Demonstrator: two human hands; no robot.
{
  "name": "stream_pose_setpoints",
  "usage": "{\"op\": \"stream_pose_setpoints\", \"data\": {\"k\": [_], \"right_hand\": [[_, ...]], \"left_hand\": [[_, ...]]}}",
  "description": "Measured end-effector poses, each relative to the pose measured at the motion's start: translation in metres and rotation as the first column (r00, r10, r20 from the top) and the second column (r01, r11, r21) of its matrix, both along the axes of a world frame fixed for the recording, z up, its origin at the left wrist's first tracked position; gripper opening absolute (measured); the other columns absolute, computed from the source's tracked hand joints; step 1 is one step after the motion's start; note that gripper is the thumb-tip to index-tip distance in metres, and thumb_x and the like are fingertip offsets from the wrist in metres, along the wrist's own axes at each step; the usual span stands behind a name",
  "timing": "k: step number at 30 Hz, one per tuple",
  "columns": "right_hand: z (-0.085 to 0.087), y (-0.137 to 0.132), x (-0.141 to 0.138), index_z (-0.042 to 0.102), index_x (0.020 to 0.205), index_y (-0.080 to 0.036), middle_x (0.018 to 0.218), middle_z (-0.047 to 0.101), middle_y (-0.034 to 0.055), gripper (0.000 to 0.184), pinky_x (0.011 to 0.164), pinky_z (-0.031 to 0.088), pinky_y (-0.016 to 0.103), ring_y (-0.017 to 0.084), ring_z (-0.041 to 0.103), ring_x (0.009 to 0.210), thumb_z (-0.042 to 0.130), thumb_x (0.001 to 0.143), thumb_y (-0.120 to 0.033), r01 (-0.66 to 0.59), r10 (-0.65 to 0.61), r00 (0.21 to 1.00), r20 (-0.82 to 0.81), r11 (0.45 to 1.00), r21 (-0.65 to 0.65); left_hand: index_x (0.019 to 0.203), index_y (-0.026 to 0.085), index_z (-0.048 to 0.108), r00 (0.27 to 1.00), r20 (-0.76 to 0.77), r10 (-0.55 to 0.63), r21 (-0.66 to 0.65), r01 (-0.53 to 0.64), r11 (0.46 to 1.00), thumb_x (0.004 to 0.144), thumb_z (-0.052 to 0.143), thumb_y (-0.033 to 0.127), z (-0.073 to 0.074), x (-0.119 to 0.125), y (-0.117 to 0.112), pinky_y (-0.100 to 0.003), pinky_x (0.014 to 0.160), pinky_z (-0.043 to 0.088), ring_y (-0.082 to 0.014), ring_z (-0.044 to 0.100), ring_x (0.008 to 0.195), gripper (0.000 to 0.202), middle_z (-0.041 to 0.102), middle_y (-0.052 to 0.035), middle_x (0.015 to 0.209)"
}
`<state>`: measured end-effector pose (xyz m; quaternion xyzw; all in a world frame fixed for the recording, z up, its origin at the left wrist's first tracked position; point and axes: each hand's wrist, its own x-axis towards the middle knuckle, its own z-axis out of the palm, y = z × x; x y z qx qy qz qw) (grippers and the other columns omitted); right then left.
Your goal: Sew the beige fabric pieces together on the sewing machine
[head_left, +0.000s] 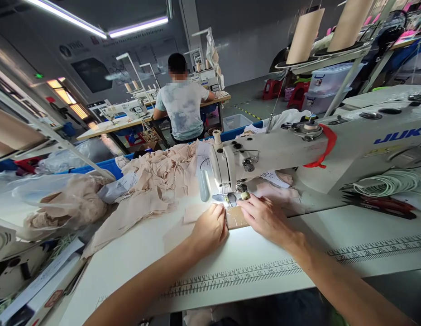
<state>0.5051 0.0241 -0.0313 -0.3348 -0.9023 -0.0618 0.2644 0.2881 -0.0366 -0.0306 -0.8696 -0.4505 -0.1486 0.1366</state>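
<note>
A white sewing machine [275, 151] stands over the table, its lit needle area [230, 199] between my two hands. Just left of the needle, my left hand [208, 228] is closed, thumb and fingers pressed together; what they hold is hidden. My right hand [266, 219] reaches in from the right, fingers bent together close to the presser foot; anything between the fingertips is too small to name. A tan plate [236, 218] with pale thread bits lies between the hands. Beside my left hand lies a flat beige fabric piece [193, 213].
Heaped beige fabric [169, 170] covers the table's back left. Red-handled scissors [383, 203] and a coil of pale cord [389, 185] lie at right. A printed ruler [231, 277] runs along the front edge. Thread cones [305, 36] stand above. A person [181, 104] sits ahead, facing away.
</note>
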Motion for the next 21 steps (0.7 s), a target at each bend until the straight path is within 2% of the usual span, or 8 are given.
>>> {"op": "stream_pose_setpoints", "data": {"k": [6,15,18,21], "right_hand": [[-0.002,0.001,0.001,0.068,0.090,-0.020,0.091,0.065,0.0067,0.030,0.068,0.040,0.036,0.018,0.053,0.066,0.042,0.100,-0.012,-0.011,0.011,0.999,-0.032,1.000,-0.004],[-0.003,-0.001,0.001,0.070,0.092,-0.021,0.091,0.068,0.0061,0.032,0.071,0.042,0.034,0.019,0.058,0.073,0.040,0.102,-0.016,-0.014,0.011,0.999,-0.049,0.998,-0.061],[-0.003,0.001,-0.001,0.069,0.094,-0.020,0.093,0.071,0.0062,0.030,0.067,0.041,0.031,0.018,0.061,0.074,0.041,0.104,-0.023,0.008,-0.029,0.990,-0.138,0.988,-0.152],[-0.001,0.011,-0.006,0.066,0.090,-0.021,0.085,0.071,0.0055,0.027,0.061,0.038,0.028,0.018,0.063,0.072,0.046,0.104,-0.031,0.053,-0.110,0.973,-0.203,0.962,-0.268]], "left_hand": [[0.095,0.014,0.065,1.000,-0.019,0.018,0.012,-0.018,1.000,0.092,0.048,0.014,-0.006,0.003,0.009,-0.038,0.076,0.059,-0.0264,0.062,0.085,0.018,0.064,-0.0130,0.093],[0.097,0.014,0.066,1.000,0.016,0.012,0.007,-0.012,1.000,0.093,0.044,0.015,-0.010,0.005,0.011,-0.040,0.078,0.059,-0.0275,0.062,0.089,0.022,0.066,-0.0140,0.094],[0.094,0.013,0.066,0.999,0.037,-0.011,0.044,0.009,0.999,0.092,0.048,0.013,-0.011,0.004,0.012,-0.038,0.075,0.058,-0.0270,0.062,0.087,0.018,0.065,-0.0145,0.093],[0.094,0.012,0.066,0.999,0.045,-0.025,0.058,0.022,0.998,0.091,0.048,0.013,-0.012,0.002,0.013,-0.037,0.072,0.058,-0.0267,0.063,0.087,0.018,0.066,-0.0151,0.095]]}}
